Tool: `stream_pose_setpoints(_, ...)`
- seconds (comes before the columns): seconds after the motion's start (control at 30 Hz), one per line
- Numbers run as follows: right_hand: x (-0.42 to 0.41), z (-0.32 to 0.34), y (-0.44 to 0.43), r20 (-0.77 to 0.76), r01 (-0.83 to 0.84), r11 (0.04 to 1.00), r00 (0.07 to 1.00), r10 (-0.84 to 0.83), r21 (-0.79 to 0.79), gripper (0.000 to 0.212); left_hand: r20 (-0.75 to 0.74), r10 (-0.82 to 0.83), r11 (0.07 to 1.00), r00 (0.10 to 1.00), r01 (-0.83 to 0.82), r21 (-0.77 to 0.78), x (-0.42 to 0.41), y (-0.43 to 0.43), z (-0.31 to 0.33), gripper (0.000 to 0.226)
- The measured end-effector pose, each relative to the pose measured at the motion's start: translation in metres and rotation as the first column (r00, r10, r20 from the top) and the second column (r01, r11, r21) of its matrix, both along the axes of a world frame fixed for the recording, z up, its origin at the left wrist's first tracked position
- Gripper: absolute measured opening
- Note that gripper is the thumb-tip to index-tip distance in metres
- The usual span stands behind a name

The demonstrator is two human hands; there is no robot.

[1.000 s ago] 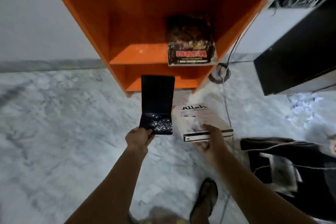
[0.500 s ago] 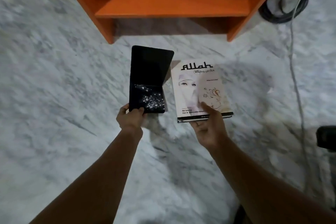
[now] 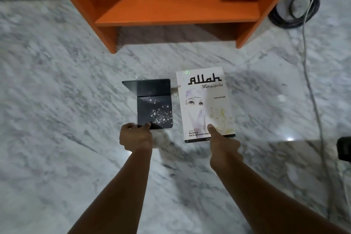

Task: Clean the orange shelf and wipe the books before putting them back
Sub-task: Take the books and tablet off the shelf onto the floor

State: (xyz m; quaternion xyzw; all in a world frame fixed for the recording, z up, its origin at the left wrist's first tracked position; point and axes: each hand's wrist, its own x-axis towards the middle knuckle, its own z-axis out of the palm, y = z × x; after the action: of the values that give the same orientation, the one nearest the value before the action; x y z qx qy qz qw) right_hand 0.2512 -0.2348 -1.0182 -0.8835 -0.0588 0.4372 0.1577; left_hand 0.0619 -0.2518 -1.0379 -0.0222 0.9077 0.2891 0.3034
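- Grey-veined white marble floor point(image 3: 57, 119) fills the view, with the orange wooden shelf point(image 3: 178, 13) standing beyond both hands.
- Left hand point(image 3: 135, 137) is clamped on the near edge of a black hardcover notebook with silver sparkles point(image 3: 154, 112); its cover is propped up, away from the hand.
- Right hand point(image 3: 224, 146) pinches the near edge of a white paperback book titled "Allah" point(image 3: 206, 104), thumb on top, just right of the notebook.
- Both seem held low by their edges, probably to set them on the floor while the shelf is cleaned.
- Lowest shelf compartment, ahead of the hands, shows no books inside.
- Beyond the right hand lies a coiled black cable point(image 3: 296, 5).
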Motion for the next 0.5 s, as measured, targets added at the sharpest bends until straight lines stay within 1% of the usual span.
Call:
stream_pose_setpoints(0.03, 0.000, 0.013, 0.005, 0.038, -0.052, 0.999, 0.998, 0.052, -0.018, 0.090, 0.008, -0.034, 0.999, 0.999, 0.035, -0.026, 0.001, -0.001, 0.009, 0.052)
stream_pose_setpoints(0.07, 0.001, 0.024, 0.009, 0.042, -0.085, 0.996, 0.996, 0.085, 0.001, 0.086, 0.024, -0.071, 0.996, 0.997, 0.072, -0.050, 0.003, -0.003, 0.020, 0.051)
stream_pose_setpoints(0.1, -0.001, 0.044, 0.017, 0.030, -0.116, 0.993, 0.993, 0.115, 0.031, 0.078, 0.047, -0.117, 0.991, 0.992, 0.120, -0.057, 0.004, -0.002, 0.038, 0.045)
stream_pose_setpoints(0.13, -0.003, 0.058, 0.022, 0.014, -0.145, 0.987, 0.989, 0.144, 0.067, 0.070, 0.084, -0.182, 0.980, 0.980, 0.188, -0.067, 0.007, -0.001, 0.056, 0.033)
stream_pose_setpoints(0.17, -0.005, 0.081, 0.032, 0.008, -0.192, 0.977, 0.981, 0.193, 0.095, 0.062, 0.157, -0.264, 0.958, 0.952, 0.277, -0.067, 0.009, 0.005, 0.081, 0.020)
stream_pose_setpoints(0.23, -0.008, 0.123, 0.052, -0.045, -0.280, 0.949, 0.956, 0.289, 0.148, 0.049, 0.301, -0.380, 0.918, 0.875, 0.395, 0.010, 0.014, 0.021, 0.124, 0.012)
stream_pose_setpoints(0.27, -0.010, 0.146, 0.064, -0.071, -0.297, 0.937, 0.947, 0.314, 0.184, 0.042, 0.373, -0.410, 0.908, 0.832, 0.412, 0.078, 0.015, 0.035, 0.150, 0.008)
stream_pose_setpoints(0.3, -0.013, 0.172, 0.079, -0.108, -0.289, 0.930, 0.942, 0.319, 0.226, 0.032, 0.426, -0.445, 0.894, 0.788, 0.422, 0.155, 0.015, 0.051, 0.180, 0.004)
stream_pose_setpoints(0.33, -0.016, 0.197, 0.092, -0.156, -0.255, 0.928, 0.940, 0.304, 0.271, 0.023, 0.443, -0.471, 0.882, 0.763, 0.415, 0.223, 0.015, 0.066, 0.205, 0.005)
stream_pose_setpoints(0.4, -0.022, 0.254, 0.122, -0.305, -0.147, 0.923, 0.915, 0.263, 0.356, 0.011, 0.432, -0.508, 0.855, 0.745, 0.375, 0.359, 0.013, 0.102, 0.262, 0.006)
stream_pose_setpoints(0.47, -0.026, 0.301, 0.148, -0.428, -0.053, 0.898, 0.866, 0.259, 0.436, 0.011, 0.401, -0.554, 0.812, 0.729, 0.369, 0.452, 0.013, 0.132, 0.314, 0.012)
stream_pose_setpoints(0.5, -0.028, 0.322, 0.162, -0.462, -0.010, 0.883, 0.849, 0.256, 0.469, 0.013, 0.372, -0.567, 0.794, 0.735, 0.366, 0.485, 0.012, 0.146, 0.337, 0.010)
